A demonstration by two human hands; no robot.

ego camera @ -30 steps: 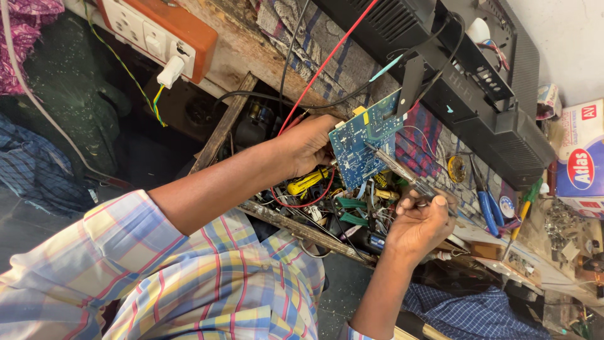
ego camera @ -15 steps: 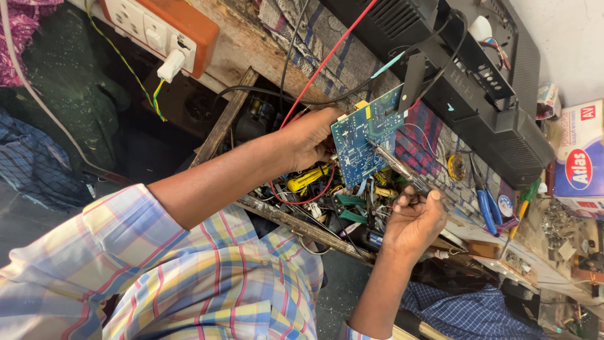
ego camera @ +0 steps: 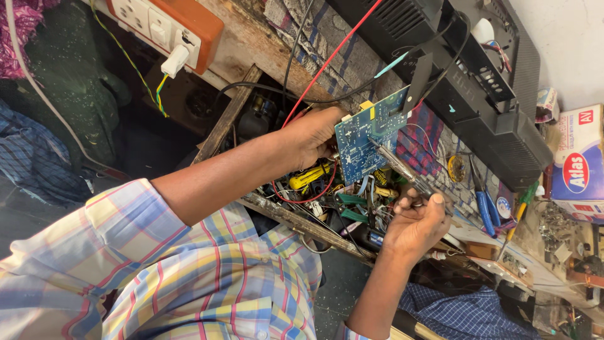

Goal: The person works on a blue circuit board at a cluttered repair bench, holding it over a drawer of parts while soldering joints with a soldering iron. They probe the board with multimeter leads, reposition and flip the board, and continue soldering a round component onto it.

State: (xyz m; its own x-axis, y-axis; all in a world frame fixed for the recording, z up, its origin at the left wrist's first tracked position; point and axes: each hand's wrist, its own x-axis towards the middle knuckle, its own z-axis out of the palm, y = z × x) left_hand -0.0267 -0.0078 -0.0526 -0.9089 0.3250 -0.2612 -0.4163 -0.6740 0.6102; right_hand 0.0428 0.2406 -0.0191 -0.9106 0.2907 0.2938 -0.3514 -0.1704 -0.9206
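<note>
Blue circuit board [ego camera: 371, 133] held up on edge over open wooden drawer [ego camera: 229, 116], tilted so its face meets the tool tip. Left hand [ego camera: 311, 135] clamped on board's near edge, steadying it. Right hand [ego camera: 415, 223] closed around slim soldering iron [ego camera: 402, 169], tip touching the board face. Drawer below crammed: yellow-handled screwdriver [ego camera: 308, 177], green pliers [ego camera: 352, 208], loose wires. Beyond, black speaker unit [ego camera: 491, 107] lying on checked cloth [ego camera: 418, 135]; blue-handled pliers [ego camera: 486, 204] beside it
</note>
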